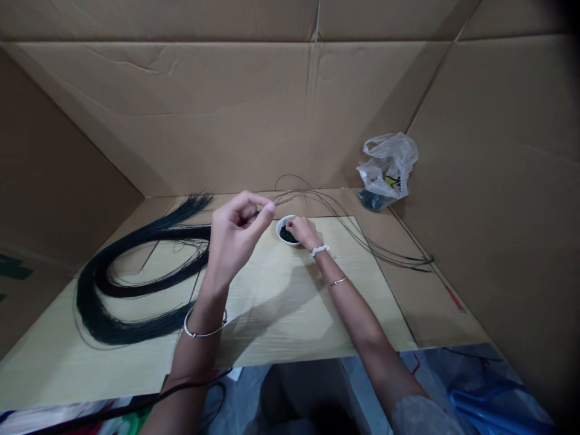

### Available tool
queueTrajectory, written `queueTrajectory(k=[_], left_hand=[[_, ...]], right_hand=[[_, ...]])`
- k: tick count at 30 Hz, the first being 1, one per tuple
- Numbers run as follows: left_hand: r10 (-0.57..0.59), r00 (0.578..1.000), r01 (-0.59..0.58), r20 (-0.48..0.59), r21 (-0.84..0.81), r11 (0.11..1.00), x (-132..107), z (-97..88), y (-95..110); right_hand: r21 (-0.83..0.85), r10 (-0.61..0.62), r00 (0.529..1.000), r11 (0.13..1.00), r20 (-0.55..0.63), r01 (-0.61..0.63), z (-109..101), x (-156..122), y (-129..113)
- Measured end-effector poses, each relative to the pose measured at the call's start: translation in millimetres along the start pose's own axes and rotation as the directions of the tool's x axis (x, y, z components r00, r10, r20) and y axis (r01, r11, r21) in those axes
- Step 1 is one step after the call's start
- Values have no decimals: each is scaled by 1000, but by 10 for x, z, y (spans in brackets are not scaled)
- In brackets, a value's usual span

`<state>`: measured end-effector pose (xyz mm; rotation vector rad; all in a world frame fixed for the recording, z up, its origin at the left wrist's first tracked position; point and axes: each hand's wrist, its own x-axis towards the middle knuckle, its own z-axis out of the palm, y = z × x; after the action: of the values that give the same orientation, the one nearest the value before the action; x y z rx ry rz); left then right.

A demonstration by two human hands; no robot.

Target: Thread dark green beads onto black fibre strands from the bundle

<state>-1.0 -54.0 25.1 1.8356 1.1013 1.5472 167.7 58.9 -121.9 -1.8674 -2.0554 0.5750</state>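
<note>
My left hand point(238, 232) is raised above the pale wooden board point(290, 302), its thumb and fingers pinched on a thin dark wire point(290, 194) that arcs away to the right. My right hand point(302, 230) reaches into a small white bowl point(281, 228) holding dark beads, fingers curled down into it. Whether they hold a bead is hidden. A thick bundle of dark green wires point(118, 284) lies looped on the board to the left of my left hand.
Cardboard walls point(493, 181) enclose the board at the back and on both sides. A clear plastic bag point(387, 166) sits in the back right corner. Several loose wires point(399, 257) trail across the right side. Blue plastic point(480, 393) lies below the front edge.
</note>
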Motion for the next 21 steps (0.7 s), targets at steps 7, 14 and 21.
queueTrajectory(k=[7,14,21], left_hand=[[-30,1000,30,-9,-18,999,8,-7,4],[-24,1000,23,-19,-13,1000,-1,-23,19],[-56,998,55,-17,-25,998,-58,-55,108]], right_hand=[[402,-132,984,900,-117,169,-310,8,144],[929,-188,950,231,-248,289,-739,-250,-121],[922,-276,885,-14,-375,387,-979,-617,-460]])
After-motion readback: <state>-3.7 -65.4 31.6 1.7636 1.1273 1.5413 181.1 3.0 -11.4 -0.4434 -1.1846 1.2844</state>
